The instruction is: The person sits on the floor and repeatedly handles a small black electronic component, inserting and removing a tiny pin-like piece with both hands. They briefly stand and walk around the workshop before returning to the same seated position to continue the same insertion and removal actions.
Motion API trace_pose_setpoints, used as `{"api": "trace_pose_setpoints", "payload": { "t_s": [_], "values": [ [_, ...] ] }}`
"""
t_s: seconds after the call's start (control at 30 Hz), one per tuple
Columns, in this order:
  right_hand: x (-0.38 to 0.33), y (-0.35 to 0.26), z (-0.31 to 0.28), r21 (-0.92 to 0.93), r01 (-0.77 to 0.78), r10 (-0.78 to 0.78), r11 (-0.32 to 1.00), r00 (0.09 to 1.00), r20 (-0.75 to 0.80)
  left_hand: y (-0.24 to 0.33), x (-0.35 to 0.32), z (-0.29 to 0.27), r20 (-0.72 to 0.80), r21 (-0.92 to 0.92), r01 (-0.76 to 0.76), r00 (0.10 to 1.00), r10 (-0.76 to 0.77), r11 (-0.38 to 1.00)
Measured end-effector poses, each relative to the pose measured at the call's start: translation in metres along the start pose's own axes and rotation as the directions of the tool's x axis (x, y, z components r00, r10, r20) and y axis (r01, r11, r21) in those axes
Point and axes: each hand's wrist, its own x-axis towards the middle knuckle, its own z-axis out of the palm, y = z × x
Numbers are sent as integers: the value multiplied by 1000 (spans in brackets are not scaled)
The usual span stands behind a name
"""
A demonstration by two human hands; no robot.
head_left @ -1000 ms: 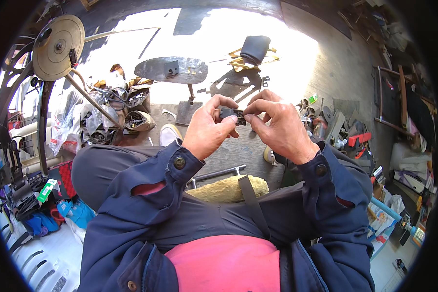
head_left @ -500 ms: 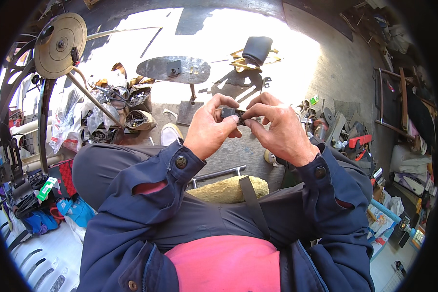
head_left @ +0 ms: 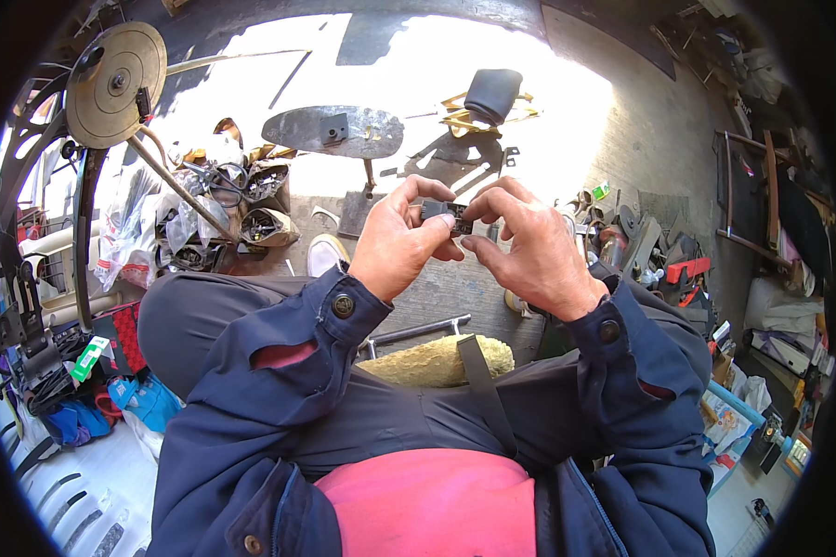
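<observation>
In front of me my left hand (head_left: 404, 232) pinches a small black block-shaped part (head_left: 459, 212) between thumb and fingers. Small openings or fittings show along its right portion; what they are is too small to tell. My right hand (head_left: 534, 246) is close by on the right, fingers bent. Its index fingertip is at or against the right end of the part. The right thumb stands apart, a little below it, and I see nothing gripped between them.
A metal stand with an oval plate (head_left: 381, 137) rises ahead. Beyond the hands is a dark cushioned stool (head_left: 490, 96). Opened sacks of metal bits (head_left: 267, 227) sit at left, under a round disc (head_left: 116, 85). Tools, including a red one (head_left: 687, 269), lie at right.
My right thumb has come away from the black part and dropped lower, uncovering more of its right end. The left hand keeps its hold in nearly the same place.
</observation>
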Motion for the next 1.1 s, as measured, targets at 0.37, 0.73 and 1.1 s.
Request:
{"api": "trace_pose_setpoints", "payload": {
  "t_s": [0.37, 0.73, 1.1],
  "values": [
    [-2, -1, 4, -13, -8, 7, 1000, 999, -37, 2, -1, 1, 21, -25, 7, 1000, -7, 1000],
    [-2, 0, 3, -6, -1, 0, 1000, 1000, -21, 2, -2, 1, 31, -13, 0, 1000, 1, 1000],
    [-3, 1, 4, 4, -4, 4, 1000, 999, -38, 2, -1, 0, 39, 6, 0, 999, 0, 1000]
  ]
}}
